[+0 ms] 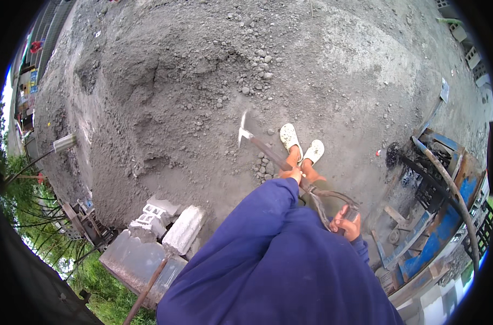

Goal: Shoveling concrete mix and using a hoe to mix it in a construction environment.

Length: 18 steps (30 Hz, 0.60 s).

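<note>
Both of my hands hold a shovel point(269, 152) slanting across in front of my legs. My left hand point(293, 173) is closed round the dark shaft, just above where it splits into a forked handle. At the far end of that fork, my right hand point(345, 222) wraps round the grip. The bright metal blade point(245, 131) is low at the ground, seen nearly edge-on, beside loose grey gravel point(203, 116). How deep its edge sits in the gravel I cannot tell.
My feet in pale clogs point(290, 136) stand right of the blade. A gravel mound point(121, 97) rises at left. Broken concrete blocks point(184, 230) and a metal box point(132, 257) with a pole point(149, 287) lie lower left. A rusty blue metal frame point(441, 238) stands at right.
</note>
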{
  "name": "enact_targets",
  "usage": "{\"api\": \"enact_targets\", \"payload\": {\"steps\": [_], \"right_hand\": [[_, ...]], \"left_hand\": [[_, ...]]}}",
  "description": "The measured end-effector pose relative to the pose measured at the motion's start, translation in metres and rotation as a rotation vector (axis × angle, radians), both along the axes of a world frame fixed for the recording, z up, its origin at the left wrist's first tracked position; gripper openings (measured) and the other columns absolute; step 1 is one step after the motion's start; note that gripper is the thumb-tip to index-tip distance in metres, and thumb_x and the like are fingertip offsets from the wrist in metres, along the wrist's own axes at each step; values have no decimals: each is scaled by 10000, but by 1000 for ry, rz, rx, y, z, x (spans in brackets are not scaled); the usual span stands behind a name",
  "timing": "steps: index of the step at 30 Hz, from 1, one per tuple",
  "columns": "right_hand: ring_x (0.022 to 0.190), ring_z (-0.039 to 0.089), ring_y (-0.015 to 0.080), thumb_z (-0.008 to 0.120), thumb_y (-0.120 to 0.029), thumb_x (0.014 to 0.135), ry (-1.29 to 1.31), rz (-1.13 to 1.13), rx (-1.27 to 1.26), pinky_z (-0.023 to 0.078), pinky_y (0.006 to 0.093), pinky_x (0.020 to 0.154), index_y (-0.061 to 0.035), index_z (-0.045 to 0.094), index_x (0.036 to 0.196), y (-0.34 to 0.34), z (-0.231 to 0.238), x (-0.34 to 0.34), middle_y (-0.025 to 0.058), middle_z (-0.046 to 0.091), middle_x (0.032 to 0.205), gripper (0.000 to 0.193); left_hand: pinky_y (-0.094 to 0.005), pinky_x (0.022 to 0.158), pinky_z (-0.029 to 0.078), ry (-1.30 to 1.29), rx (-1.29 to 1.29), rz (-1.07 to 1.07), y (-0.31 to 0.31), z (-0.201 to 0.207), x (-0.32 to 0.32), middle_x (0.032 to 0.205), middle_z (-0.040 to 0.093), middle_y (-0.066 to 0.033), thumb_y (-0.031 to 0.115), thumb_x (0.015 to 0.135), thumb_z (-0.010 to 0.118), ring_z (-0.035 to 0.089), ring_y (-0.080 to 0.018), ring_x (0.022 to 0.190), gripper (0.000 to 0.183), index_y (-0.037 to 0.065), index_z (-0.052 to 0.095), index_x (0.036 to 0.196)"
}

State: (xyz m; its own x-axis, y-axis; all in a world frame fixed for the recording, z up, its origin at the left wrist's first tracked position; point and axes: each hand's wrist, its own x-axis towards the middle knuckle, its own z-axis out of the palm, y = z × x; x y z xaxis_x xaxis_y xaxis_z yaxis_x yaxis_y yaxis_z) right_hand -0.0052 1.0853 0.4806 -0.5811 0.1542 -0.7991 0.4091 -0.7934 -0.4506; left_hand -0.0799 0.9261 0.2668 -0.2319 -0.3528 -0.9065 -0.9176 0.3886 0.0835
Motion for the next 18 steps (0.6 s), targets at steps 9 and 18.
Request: {"api": "enact_targets", "payload": {"steps": [9,18], "right_hand": [[442,474,184,483,48,628,-16,165,-46,409,310,438,-43,395,835,-47,-65,-52,92,470,584,242],[414,449,174,472,47,651,-185,-130,88,383,302,392,-43,407,810,17,-40,24,81,456,565,194]], "left_hand": [[-339,482,470,198,8,635,-81,-38,-67,599,506,-84,70,718,481,528,-205,514,98,-13,528,695],[-343,659,449,28,144,61,33,-2,-13,840,599,-153,258,763,548,572,-209,721,384,-98,578,904]]}}
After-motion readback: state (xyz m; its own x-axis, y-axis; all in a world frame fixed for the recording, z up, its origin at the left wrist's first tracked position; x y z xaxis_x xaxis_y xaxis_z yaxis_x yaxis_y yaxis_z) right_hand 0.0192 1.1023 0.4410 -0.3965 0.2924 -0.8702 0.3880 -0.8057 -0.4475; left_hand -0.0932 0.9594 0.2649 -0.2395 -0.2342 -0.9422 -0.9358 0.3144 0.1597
